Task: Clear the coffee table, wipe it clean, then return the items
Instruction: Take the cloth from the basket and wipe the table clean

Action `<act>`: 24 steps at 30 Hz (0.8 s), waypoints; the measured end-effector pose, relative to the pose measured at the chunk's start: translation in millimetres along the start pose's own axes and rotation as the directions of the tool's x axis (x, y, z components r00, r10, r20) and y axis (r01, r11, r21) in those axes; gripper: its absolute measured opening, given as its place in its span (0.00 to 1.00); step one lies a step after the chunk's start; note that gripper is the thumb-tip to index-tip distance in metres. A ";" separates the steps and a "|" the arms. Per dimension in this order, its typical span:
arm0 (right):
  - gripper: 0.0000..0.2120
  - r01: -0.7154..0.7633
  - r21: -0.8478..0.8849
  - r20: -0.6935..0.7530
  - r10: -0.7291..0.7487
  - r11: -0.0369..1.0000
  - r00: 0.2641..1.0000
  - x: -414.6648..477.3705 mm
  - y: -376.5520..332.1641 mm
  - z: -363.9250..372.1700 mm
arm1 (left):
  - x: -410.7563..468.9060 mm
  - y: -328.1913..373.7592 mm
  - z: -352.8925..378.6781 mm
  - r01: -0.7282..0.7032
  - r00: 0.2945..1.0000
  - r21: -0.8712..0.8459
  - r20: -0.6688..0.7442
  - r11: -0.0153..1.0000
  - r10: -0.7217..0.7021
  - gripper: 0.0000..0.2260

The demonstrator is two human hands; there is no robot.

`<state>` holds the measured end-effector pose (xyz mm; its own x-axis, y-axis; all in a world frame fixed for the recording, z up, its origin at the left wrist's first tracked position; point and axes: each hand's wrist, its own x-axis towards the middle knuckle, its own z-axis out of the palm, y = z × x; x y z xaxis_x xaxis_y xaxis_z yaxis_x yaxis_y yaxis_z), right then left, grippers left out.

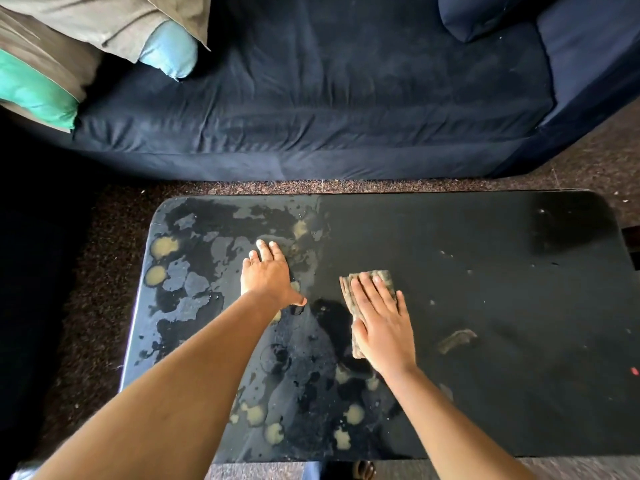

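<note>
The black coffee table (485,265) fills the lower half of the view, with no items standing on it. Its left half is worn, with pale yellowish blotches and grey patches; its right half is dark and even. A folded brownish cloth (377,279) lies near the table's middle. My right hand (381,327) presses flat on the cloth with straight fingers. My left hand (268,277) rests flat on the worn left part of the tabletop, fingers spread and holding nothing.
A dark blue sofa (329,98) runs along the far side of the table, with a strip of speckled carpet (311,185) between them. Tan, green and light blue cushions (69,57) pile on the sofa's left end. A small smear (455,339) marks the table's right half.
</note>
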<state>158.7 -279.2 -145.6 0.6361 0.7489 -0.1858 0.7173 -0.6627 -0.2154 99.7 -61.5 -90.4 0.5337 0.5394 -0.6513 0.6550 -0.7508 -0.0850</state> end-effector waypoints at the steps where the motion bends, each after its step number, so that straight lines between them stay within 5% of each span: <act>1: 0.29 -0.055 0.032 -0.021 0.056 0.998 0.998 1.2 -14.8 1.2 | -0.2 -0.6 0.8 -0.003 1.000 -0.001 -0.007 1.000 0.003 0.59; 3: 0.29 0.009 0.047 -0.017 -0.008 0.999 1.000 -3.5 -30.9 3.5 | -1.5 -2.5 3.1 -0.008 1.000 -0.008 -0.016 1.000 0.008 0.59; 7: 0.31 0.502 -0.091 0.088 -0.496 0.860 0.864 -26.7 5.8 7.9 | -3.7 -9.3 6.7 -0.035 0.998 -0.023 -0.050 0.999 0.034 0.59; 9: 0.31 0.445 -0.111 0.079 -0.438 0.889 0.895 -31.9 24.0 6.4 | -4.2 -10.6 8.6 -0.037 0.997 -0.030 -0.063 0.999 0.035 0.59; 11: 0.30 0.162 -0.050 0.010 -0.161 0.986 0.987 -27.8 18.2 5.8 | -3.3 -9.9 9.0 -0.031 0.997 -0.028 -0.065 0.999 0.029 0.59; 14: 0.29 -0.147 0.068 -0.040 0.150 0.987 0.988 -12.9 -24.6 8.1 | -1.7 -6.2 6.6 -0.022 0.998 -0.006 -0.055 1.000 0.021 0.60; 16: 0.29 -0.088 0.077 -0.036 0.091 0.993 0.995 -12.8 -40.4 10.4 | -0.4 -3.7 4.2 -0.017 0.999 0.004 -0.032 1.000 0.017 0.60; 18: 0.30 0.213 -0.016 0.005 -0.213 0.977 0.977 -26.6 -29.4 13.1 | 1.6 -0.4 0.5 -0.011 1.000 0.020 -0.011 1.000 0.011 0.61; 20: 0.30 0.491 -0.067 0.075 -0.487 0.868 0.870 -34.2 -0.4 9.6 | 2.6 2.2 -3.2 -0.002 1.000 0.030 0.013 1.000 0.001 0.60; 22: 0.30 0.496 -0.106 0.079 -0.490 0.862 0.868 -29.8 22.1 6.8 | 3.2 4.3 -5.2 0.006 0.999 0.043 0.031 0.999 -0.008 0.60; 24: 0.30 0.254 -0.052 0.016 -0.254 0.966 0.967 -17.5 19.5 5.7 | 2.8 6.5 -5.3 0.017 0.999 0.046 0.038 0.999 -0.018 0.60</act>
<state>159.9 -305.3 -152.0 0.4284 0.8925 -0.1408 0.8694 -0.4497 -0.2050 108.2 -62.9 -88.7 0.5006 0.5380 -0.6782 0.6385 -0.7585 -0.1304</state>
